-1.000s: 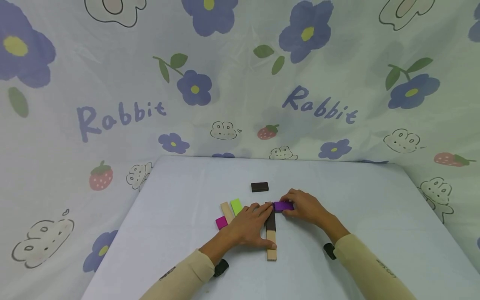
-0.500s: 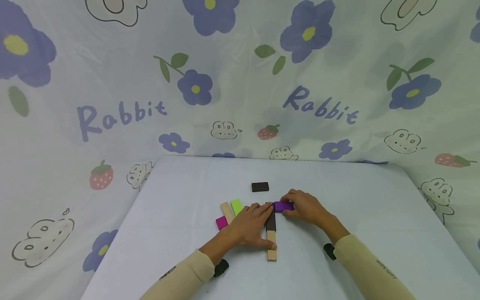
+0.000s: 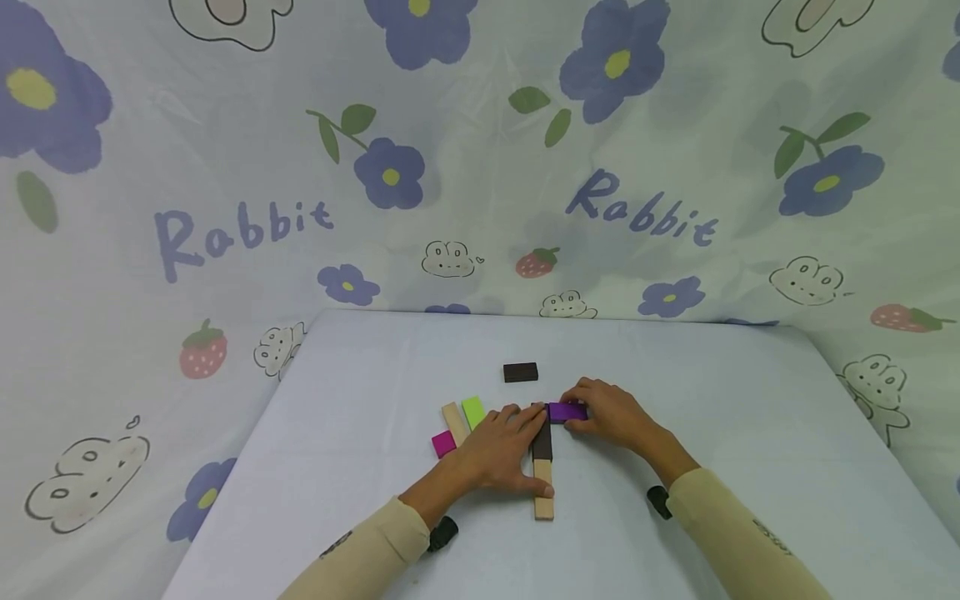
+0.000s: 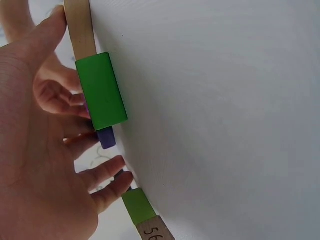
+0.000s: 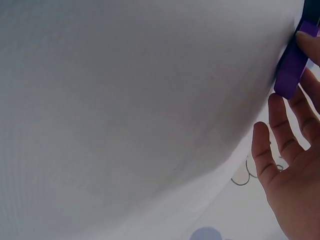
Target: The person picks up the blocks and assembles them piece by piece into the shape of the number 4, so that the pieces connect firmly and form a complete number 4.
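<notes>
A straight row on the white table has a dark block (image 3: 542, 442) at its far part and wooden blocks (image 3: 543, 509) at its near end. My left hand (image 3: 495, 454) lies along the row's left side, fingers extended; the index fingertip rests at the far end and the thumb touches a wooden block. From the left wrist, a green block (image 4: 101, 91) shows between thumb and fingers, mostly hidden in the head view. Thumb and finger of my right hand (image 3: 611, 415) pinch a purple block (image 3: 567, 413), laid crosswise with its left end against the row's far end.
Left of the left hand lie a magenta block (image 3: 443, 444), a pale wooden block (image 3: 453, 422) and a lime green block (image 3: 473, 412). Farther back is a separate dark block (image 3: 520, 372). A printed cloth (image 3: 480, 208) hangs behind the table.
</notes>
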